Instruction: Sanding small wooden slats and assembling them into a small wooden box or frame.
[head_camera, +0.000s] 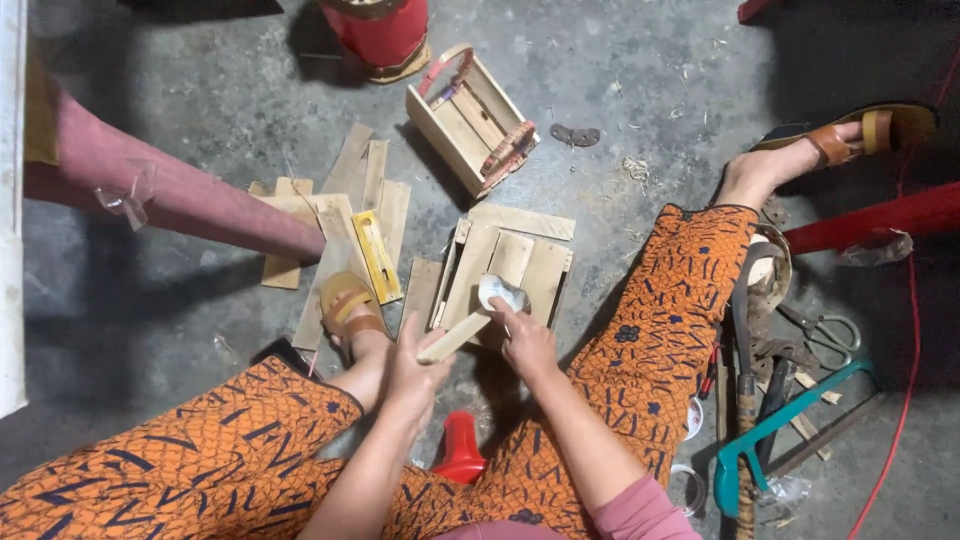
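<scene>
Left hand (415, 370) clamps one end of a short wooden slat (455, 337), tilting it up over the lap so its face is exposed. The right hand (523, 338) is pinched shut on a folded scrap of pale sandpaper (502, 293) pressed at the slat's far end, which looks placed for rubbing the wood smooth. Just beyond, on the concrete floor (620, 60), lies one flat panel of joined slats (510, 265), and further off one finished little wooden crate (470, 120) with two woven handles, tipped on its side. Left of the panel sits a loose pile of cut slats (335, 205), with one yellow utility knife (376, 255) on top. At the right lie one teal hacksaw (790, 420) and one pair of scissors (825, 335), within reach. A red bottle cap (460, 450) stands between the knees.
</scene>
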